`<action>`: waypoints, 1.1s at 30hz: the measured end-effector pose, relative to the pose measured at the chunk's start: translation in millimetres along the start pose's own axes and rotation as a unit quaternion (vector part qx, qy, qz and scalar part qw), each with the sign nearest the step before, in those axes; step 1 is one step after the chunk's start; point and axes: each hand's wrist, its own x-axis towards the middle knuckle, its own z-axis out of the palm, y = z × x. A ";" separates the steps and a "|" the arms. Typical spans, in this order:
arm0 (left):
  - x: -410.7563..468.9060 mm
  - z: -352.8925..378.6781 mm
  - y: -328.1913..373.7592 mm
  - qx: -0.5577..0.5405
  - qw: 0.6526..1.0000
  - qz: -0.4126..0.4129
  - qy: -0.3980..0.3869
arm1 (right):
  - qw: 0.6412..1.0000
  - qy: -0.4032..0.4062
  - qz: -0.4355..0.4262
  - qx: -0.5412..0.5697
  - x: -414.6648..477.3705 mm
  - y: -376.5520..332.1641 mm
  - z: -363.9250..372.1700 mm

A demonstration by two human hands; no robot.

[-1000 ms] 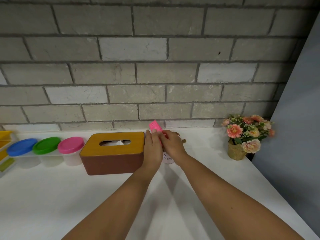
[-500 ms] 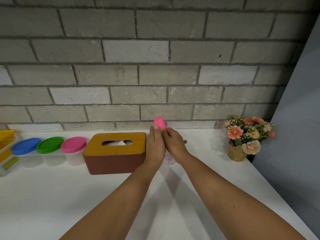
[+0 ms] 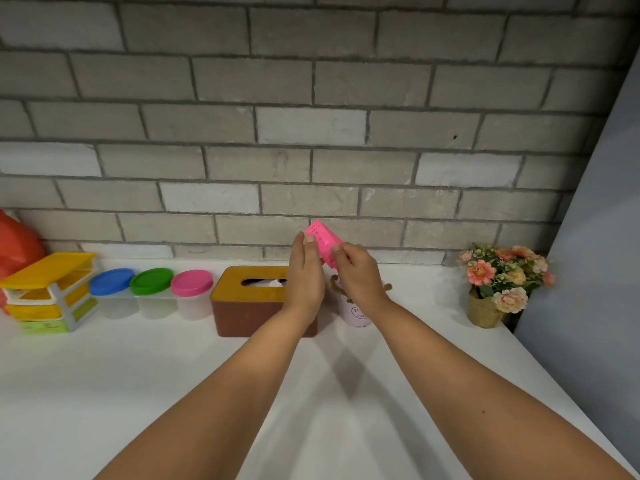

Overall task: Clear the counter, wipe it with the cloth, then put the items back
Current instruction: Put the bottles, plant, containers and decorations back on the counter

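Note:
Both my hands hold a small pink perforated object (image 3: pixel 323 239) up in front of the brick wall. My left hand (image 3: pixel 304 271) touches its left edge with straight fingers. My right hand (image 3: pixel 356 275) pinches its right side. Below them on the white counter (image 3: pixel 173 393) stand a brown tissue box with a yellow lid (image 3: pixel 249 303) and a small pink cup (image 3: pixel 355 311), partly hidden behind my right wrist. No cloth is in view.
Along the wall to the left stand three clear jars with pink (image 3: pixel 191 283), green (image 3: pixel 151 280) and blue (image 3: pixel 111 281) lids, then a yellow stacked drawer unit (image 3: pixel 48 292). A flower pot (image 3: pixel 498 289) sits at the right, by a grey panel (image 3: pixel 588 271).
Both hands have lifted the pink object higher, away from the cup. The view has shifted, so the drawer unit and a red bag now show at the left.

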 end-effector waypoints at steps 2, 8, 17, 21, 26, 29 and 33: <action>-2.3 -16.3 6.0 0.008 1.000 -0.013 0.007 | 1.000 0.001 -0.026 -0.008 -7.8 -14.6 6.9; -19.6 -95.8 34.6 0.017 0.999 -0.019 0.026 | 0.994 -0.026 -0.065 -0.081 -30.7 -58.4 57.4; -57.0 -270.3 75.9 0.065 0.994 -0.001 0.083 | 0.990 -0.062 -0.108 -0.066 -98.2 -155.6 176.4; -70.2 -346.9 81.6 0.098 0.990 0.006 0.104 | 0.988 -0.088 -0.115 -0.053 -127.5 -188.2 227.5; -78.7 -416.7 85.2 0.162 0.982 0.022 0.099 | 0.979 -0.136 -0.140 -0.053 -146.7 -207.4 281.6; -76.2 -448.7 81.0 0.219 0.970 0.042 0.097 | 0.970 -0.175 -0.158 -0.065 -144.9 -212.3 305.2; -67.9 -479.7 71.1 0.277 0.955 0.020 0.107 | 0.960 -0.214 -0.168 -0.072 -135.2 -210.4 335.5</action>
